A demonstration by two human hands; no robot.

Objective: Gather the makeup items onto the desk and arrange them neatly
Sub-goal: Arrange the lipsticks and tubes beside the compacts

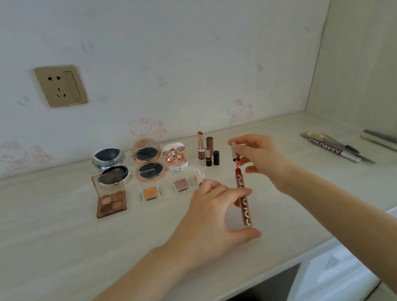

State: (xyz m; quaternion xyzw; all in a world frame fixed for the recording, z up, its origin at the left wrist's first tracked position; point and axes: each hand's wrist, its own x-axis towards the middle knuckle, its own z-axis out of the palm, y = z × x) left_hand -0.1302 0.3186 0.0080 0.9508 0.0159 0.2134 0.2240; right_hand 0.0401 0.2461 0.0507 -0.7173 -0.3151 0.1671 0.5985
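Head: lip gloss (244,199) in both hands

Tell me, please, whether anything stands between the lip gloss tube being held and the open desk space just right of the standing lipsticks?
Nothing visible does. The left hand holds the lip gloss tube, the right hand its wand cap; the desk beside the lipsticks looks bare.

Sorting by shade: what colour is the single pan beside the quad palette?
Orange single pan, clearest in the head view.
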